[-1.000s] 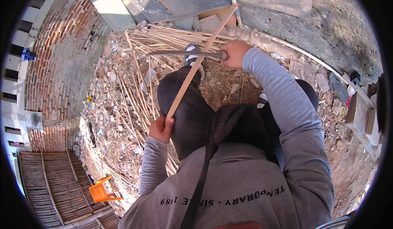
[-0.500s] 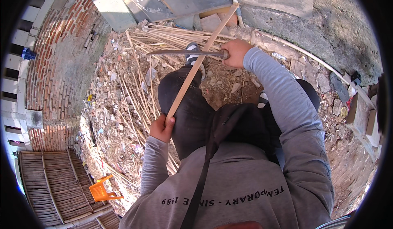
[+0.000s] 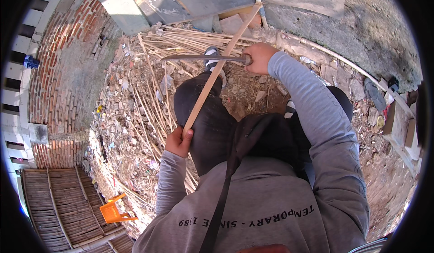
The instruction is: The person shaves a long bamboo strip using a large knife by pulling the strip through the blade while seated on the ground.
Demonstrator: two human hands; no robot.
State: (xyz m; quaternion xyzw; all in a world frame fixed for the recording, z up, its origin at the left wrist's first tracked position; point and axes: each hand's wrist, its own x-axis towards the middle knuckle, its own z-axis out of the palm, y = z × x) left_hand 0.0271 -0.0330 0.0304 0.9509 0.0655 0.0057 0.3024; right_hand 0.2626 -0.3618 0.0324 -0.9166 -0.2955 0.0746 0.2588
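Note:
My left hand (image 3: 179,142) is closed around the near end of a long, flat bamboo strip (image 3: 205,92), its thumb lying on top. The strip slants away over my left knee toward the boards at the back. My right hand (image 3: 261,58) grips the handle of a machete (image 3: 194,58), whose dark, narrow blade points left. The blade crosses the strip at its upper half; from here I cannot tell whether its edge bites into it. Below the blade shows my left shoe (image 3: 211,58).
Several thin bamboo sticks (image 3: 190,38) lie piled ahead, others (image 3: 151,108) to the left on rubble-strewn ground. Grey boards (image 3: 203,2) lean at the back. A brick wall (image 3: 58,72) and an orange plastic chair (image 3: 113,210) are left; a wooden frame (image 3: 402,126) stands right.
The machete and my right hand have shifted very slightly left. My left hand keeps its hold on the strip in nearly the same place.

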